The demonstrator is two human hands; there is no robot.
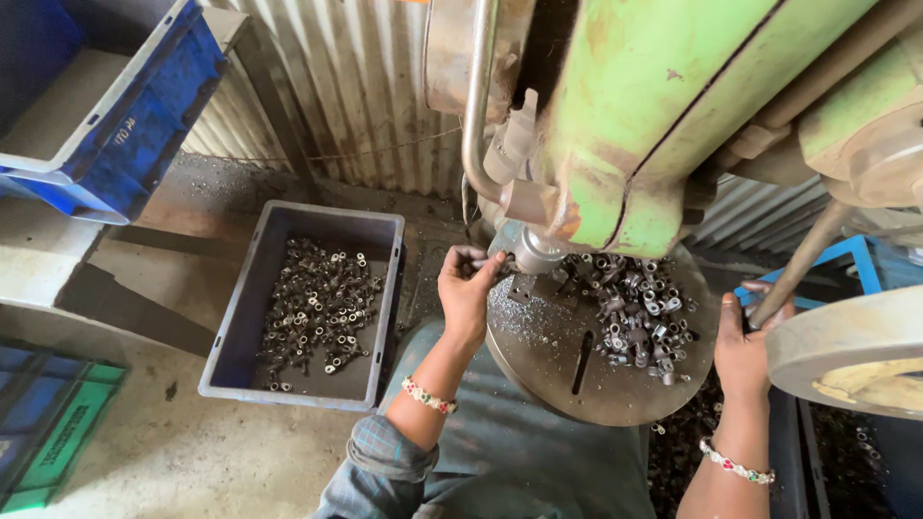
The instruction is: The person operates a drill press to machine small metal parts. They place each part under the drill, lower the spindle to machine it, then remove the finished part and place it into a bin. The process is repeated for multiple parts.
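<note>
A green drill press (663, 106) looms over a round metal table (567, 380) heaped with small metal fittings (639, 317). Left of it, a grey crate (240, 336) holds more fittings; a blue crate (135, 125) sits upper left. The right hand (745, 351) grips the feed lever (798, 264). The left hand (468, 288) pinches a fitting at the spindle (534, 252).

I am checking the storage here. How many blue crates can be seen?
2: one blue crate tilted at upper left, another partly hidden behind the right hand. More may be hidden.
</note>
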